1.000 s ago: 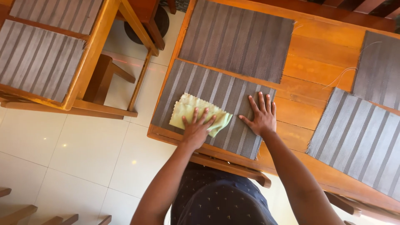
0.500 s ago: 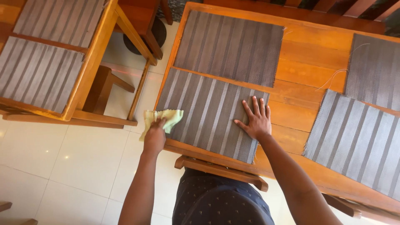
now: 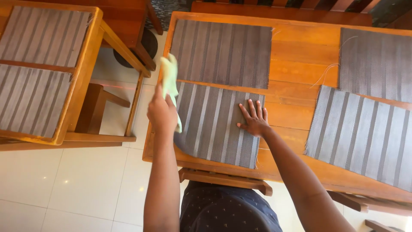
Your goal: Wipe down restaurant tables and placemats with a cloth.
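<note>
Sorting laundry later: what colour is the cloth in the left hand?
Pale yellow-green cloth, clearest in the head view, held in the left hand.

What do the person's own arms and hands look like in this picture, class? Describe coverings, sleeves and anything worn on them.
Both arms are bare from above the elbow down: no sleeves reach into view. The left hand and right hand wear no gloves, and no rings, watch or bracelets are visible. Below them shows a dark navy garment with a small pale dotted pattern.

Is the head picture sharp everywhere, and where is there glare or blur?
Head view: the green cloth in the left hand looks motion-blurred; the right hand on the striped placemat is sharp; small glare spots shine on the floor tiles.
</note>
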